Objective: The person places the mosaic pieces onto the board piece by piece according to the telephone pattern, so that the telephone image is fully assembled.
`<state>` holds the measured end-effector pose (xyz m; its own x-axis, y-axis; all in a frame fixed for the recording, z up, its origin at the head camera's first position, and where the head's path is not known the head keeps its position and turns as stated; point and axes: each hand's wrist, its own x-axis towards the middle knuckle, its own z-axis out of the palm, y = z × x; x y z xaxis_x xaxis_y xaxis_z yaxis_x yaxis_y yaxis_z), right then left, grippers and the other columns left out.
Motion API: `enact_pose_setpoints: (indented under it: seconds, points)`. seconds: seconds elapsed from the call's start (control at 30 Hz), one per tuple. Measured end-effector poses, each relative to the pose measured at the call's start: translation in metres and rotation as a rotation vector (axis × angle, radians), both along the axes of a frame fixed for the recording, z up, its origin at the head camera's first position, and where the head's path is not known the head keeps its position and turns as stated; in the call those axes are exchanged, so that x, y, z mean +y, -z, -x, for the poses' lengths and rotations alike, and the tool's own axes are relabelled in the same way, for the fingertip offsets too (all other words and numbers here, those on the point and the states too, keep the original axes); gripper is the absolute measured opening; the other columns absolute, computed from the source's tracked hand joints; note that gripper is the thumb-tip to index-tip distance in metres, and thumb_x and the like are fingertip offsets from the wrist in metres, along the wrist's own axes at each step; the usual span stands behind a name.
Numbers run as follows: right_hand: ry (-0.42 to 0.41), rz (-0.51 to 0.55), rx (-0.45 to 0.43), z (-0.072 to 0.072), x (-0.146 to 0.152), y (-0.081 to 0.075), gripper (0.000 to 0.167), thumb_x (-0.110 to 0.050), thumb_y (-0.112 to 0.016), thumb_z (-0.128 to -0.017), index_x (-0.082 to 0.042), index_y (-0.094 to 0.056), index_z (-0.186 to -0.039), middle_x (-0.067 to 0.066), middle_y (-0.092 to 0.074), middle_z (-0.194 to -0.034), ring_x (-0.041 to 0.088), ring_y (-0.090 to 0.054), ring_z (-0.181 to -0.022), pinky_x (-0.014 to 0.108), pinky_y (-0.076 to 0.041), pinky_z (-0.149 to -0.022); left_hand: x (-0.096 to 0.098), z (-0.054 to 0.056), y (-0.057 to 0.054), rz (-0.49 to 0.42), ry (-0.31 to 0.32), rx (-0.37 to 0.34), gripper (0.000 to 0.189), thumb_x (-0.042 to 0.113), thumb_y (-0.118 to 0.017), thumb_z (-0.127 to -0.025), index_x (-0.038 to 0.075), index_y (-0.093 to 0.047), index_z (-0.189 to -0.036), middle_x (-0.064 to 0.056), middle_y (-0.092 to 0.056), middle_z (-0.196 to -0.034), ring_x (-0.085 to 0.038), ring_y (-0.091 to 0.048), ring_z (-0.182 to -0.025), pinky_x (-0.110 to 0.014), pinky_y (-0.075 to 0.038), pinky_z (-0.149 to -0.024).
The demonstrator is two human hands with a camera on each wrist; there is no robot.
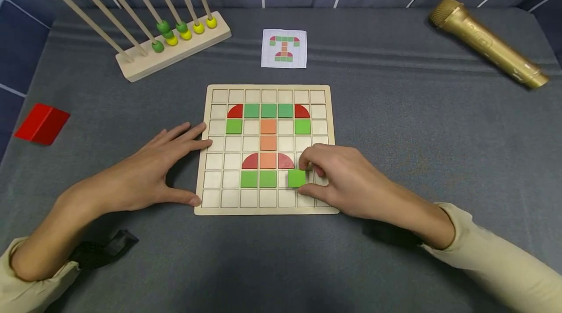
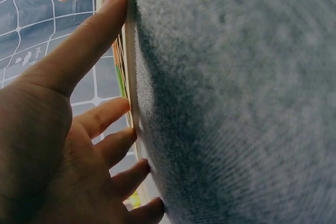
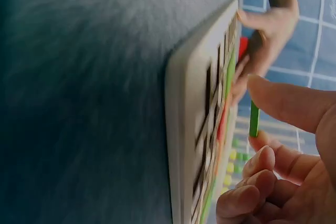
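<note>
A wooden grid board lies flat in the middle of the table, with red quarter-circle, green square and orange square tiles in some cells. Between thumb and index finger, my right hand pinches a green square tile just above the board's lower right cells. In the right wrist view that tile appears edge-on, apart from the board. With fingers spread, my left hand touches the board's left edge; the left wrist view shows its thumb and fingertips against the rim.
Behind the board lies a white pattern card printed with a similar coloured figure. A wooden bead stand with tall rods is at the back left. A red block lies at far left, a gold microphone at back right.
</note>
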<state>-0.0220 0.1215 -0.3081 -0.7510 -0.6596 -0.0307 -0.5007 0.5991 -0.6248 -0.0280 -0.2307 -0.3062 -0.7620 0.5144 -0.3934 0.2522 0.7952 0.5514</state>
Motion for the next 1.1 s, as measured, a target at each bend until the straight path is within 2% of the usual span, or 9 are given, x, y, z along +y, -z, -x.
enact_pose_setpoints:
  seconds: [0.17, 0.57, 0.83, 0.9, 1.1]
  points:
    - [-0.063, -0.034, -0.015, 0.002, -0.016, 0.004, 0.027, -0.019, -0.084, -0.08, -0.009, -0.068, -0.098, -0.005, -0.06, -0.08, 0.008, -0.048, -0.066, 0.027, -0.043, -0.057, 0.0, 0.0, 0.0, -0.001, 0.006, 0.01, 0.106, 0.062, -0.082, -0.067, 0.016, -0.039, -0.152, -0.006, -0.012, -0.164, -0.039, -0.004, -0.148, -0.064, -0.002, -0.114]
    - [-0.069, -0.07, -0.05, 0.007, -0.022, 0.006, 0.028, -0.02, -0.086, -0.078, -0.009, -0.066, -0.095, -0.006, -0.059, -0.077, 0.01, -0.046, -0.063, 0.027, -0.041, -0.055, 0.001, 0.0, 0.0, 0.022, 0.015, 0.026, 0.106, 0.065, -0.08, -0.067, 0.016, -0.04, -0.151, -0.006, -0.011, -0.164, -0.04, -0.005, -0.148, -0.065, -0.004, -0.113]
    - [-0.073, -0.062, -0.063, 0.007, -0.02, 0.006, 0.023, -0.018, -0.083, -0.081, -0.009, -0.066, -0.095, -0.007, -0.055, -0.074, 0.009, -0.045, -0.062, 0.027, -0.039, -0.055, 0.001, -0.002, 0.0, -0.005, 0.014, 0.034, 0.104, 0.063, -0.081, -0.068, 0.016, -0.04, -0.151, -0.004, -0.012, -0.164, -0.038, -0.005, -0.148, -0.064, -0.004, -0.114]
    - [-0.081, -0.055, -0.063, 0.008, -0.02, 0.005, 0.023, -0.017, -0.082, -0.082, -0.009, -0.066, -0.097, -0.006, -0.056, -0.075, 0.009, -0.046, -0.063, 0.027, -0.04, -0.055, 0.0, -0.002, 0.0, -0.006, 0.013, 0.035, 0.104, 0.062, -0.082, -0.068, 0.016, -0.04, -0.151, -0.004, -0.012, -0.164, -0.038, -0.005, -0.148, -0.064, -0.004, -0.114]
    - [-0.136, -0.026, -0.074, 0.008, -0.019, 0.005, 0.033, -0.013, -0.079, -0.085, -0.01, -0.068, -0.116, -0.004, -0.066, -0.095, 0.009, -0.054, -0.074, 0.029, -0.046, -0.064, 0.0, -0.001, 0.0, -0.001, 0.013, 0.031, 0.104, 0.063, -0.081, -0.068, 0.016, -0.039, -0.152, -0.005, -0.011, -0.164, -0.038, -0.004, -0.148, -0.064, -0.003, -0.114]
